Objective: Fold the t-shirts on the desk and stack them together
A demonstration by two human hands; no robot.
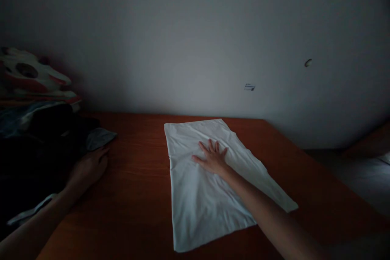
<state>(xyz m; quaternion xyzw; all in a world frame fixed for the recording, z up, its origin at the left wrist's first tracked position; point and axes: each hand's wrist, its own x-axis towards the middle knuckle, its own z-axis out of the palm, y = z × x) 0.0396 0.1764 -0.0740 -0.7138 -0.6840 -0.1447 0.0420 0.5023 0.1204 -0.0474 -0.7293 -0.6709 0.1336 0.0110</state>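
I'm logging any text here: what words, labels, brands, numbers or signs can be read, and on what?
No text can be read.
Small printed label on the wall: too small and blurred to read.
White cloth under the right hand: no text visible.

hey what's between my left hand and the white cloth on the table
In the head view, only brown tabletop lies between your left hand and the white cloth.

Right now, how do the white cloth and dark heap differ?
The white cloth lies spread nearly flat; the dark heap rises in a pile. The cloth is pale throughout, the heap mostly black. The right hand is splayed on the cloth; the left hand lies by the heap. Both look like fabric.
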